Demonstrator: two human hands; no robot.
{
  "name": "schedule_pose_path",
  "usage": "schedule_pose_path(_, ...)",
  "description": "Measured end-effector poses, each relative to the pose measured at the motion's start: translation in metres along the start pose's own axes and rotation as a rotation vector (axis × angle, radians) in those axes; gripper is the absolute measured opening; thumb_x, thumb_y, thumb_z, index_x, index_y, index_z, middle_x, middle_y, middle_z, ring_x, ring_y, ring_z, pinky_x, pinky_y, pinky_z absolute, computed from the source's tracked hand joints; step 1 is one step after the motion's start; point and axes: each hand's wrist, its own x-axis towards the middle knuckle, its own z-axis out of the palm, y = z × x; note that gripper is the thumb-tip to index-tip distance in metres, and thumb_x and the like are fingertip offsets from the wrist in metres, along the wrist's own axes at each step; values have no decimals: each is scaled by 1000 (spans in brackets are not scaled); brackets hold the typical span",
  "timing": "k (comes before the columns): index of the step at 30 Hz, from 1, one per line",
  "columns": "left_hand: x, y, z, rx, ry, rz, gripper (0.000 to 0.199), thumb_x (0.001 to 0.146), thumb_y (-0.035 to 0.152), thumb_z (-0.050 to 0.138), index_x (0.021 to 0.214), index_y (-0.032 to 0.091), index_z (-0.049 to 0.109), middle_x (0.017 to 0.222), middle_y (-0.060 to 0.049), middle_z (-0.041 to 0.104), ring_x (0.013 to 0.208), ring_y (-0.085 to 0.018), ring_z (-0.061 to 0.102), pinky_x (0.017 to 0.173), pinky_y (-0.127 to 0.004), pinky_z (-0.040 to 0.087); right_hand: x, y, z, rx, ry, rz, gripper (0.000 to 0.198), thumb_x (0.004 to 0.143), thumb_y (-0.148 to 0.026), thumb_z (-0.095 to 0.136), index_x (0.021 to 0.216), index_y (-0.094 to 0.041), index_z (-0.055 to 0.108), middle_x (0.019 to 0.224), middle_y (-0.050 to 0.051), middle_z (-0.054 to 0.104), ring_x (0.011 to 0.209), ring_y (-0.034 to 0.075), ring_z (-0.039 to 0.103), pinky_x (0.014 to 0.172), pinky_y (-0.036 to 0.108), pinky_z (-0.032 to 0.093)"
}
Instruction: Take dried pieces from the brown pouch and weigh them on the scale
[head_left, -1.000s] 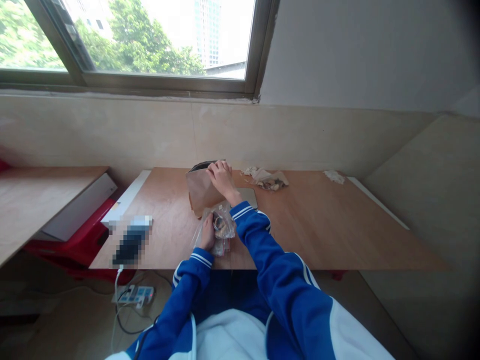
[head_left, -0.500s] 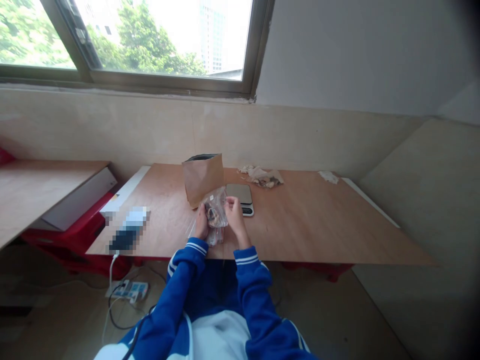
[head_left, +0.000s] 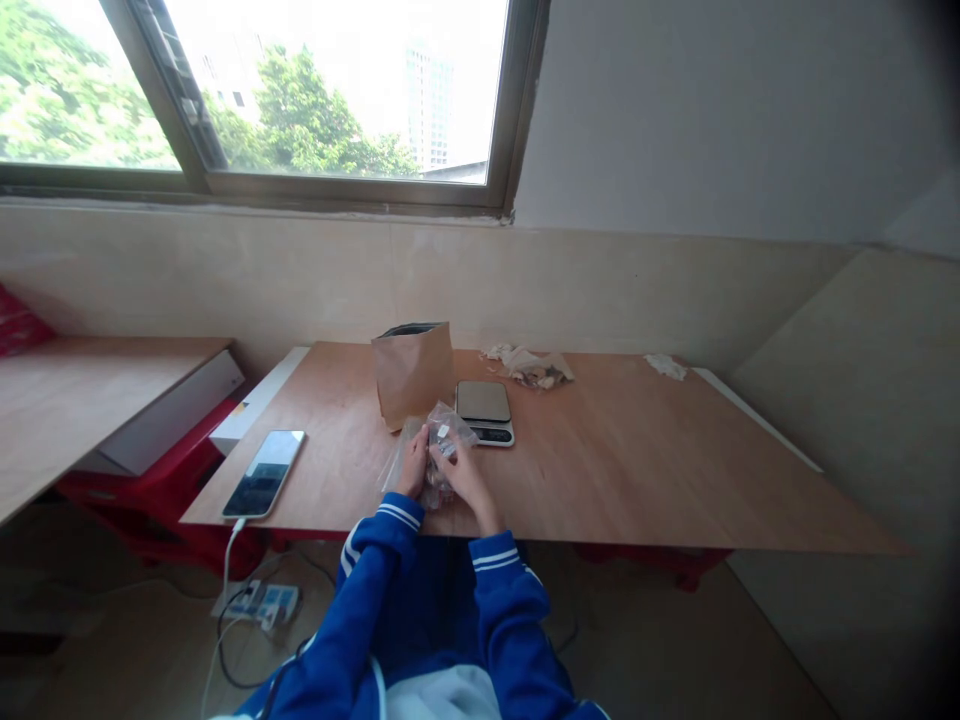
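Between my two hands is a clear plastic bag with a small white label on it; what lies inside is mostly covered by my fingers. My left hand grips the bag's left side, fingers closed. On the right side, my right hand is closed on the same bag, its fingers pressed against the plastic. More clear plastic lies under and left of the hands. A brown paper bag stands upright with its top open just beyond my left hand. Behind my right hand sits a small kitchen scale.
A crumpled bag with dried bits lies at the back of the wooden table, and a white scrap is farther right. At left, a phone is plugged into a white cable. A power strip lies on the floor.
My right hand has moved left and down onto the plastic bag, closer to my left hand. The camera has tilted slightly upward.
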Motion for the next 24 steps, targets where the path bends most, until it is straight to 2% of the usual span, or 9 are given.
schedule_pose_path(3, 0, 0, 1, 8, -29, -6, 28, 82, 40, 61, 94, 16, 72, 105, -10, 72, 110, -27, 61, 104, -40, 39, -2, -1, 1, 2, -35, -17, 44, 77, -31, 66, 120, -27, 59, 114, 6, 65, 108, 23, 61, 95, 40, 49)
schedule_pose_path(8, 1, -2, 1, 16, -26, -21, 32, 84, 39, 59, 101, 15, 70, 112, -11, 70, 116, -28, 58, 107, -41, 37, -1, 3, 5, -19, 50, 49, 50, 74, -32, 68, 122, -27, 55, 121, 7, 62, 118, 25, 56, 101, 42, 45)
schedule_pose_path(14, -3, 2, 2, 42, -63, -20, 37, 89, 43, 52, 109, 17, 69, 122, -12, 66, 122, -27, 55, 109, -41, 34, 5, 13, 9, -5, -64, 14, 41, 85, -32, 56, 125, -24, 56, 129, 8, 59, 123, 23, 52, 110, 43, 36)
schedule_pose_path(19, -5, 6, 1, 143, -41, 49, 43, 93, 42, 44, 125, 17, 60, 137, -10, 56, 133, -24, 44, 114, -40, 28, 9, 9, 9, -47, -126, 7, 40, 87, -33, 55, 126, -24, 57, 125, 8, 61, 121, 24, 53, 108, 43, 37)
schedule_pose_path(22, -5, 8, 1, 167, -52, 65, 47, 95, 44, 38, 125, 15, 60, 134, -10, 59, 132, -25, 45, 114, -41, 28, 10, 6, 8, -57, -158, -25, 37, 88, -33, 54, 124, -25, 58, 125, 7, 62, 120, 23, 54, 107, 42, 38)
schedule_pose_path(24, -6, 10, 2, 151, -62, 49, 48, 95, 46, 37, 123, 15, 62, 128, -11, 63, 129, -26, 49, 113, -42, 30, 10, 6, 7, -65, -138, 8, 35, 87, -33, 55, 121, -24, 58, 122, 7, 62, 116, 23, 56, 104, 41, 41)
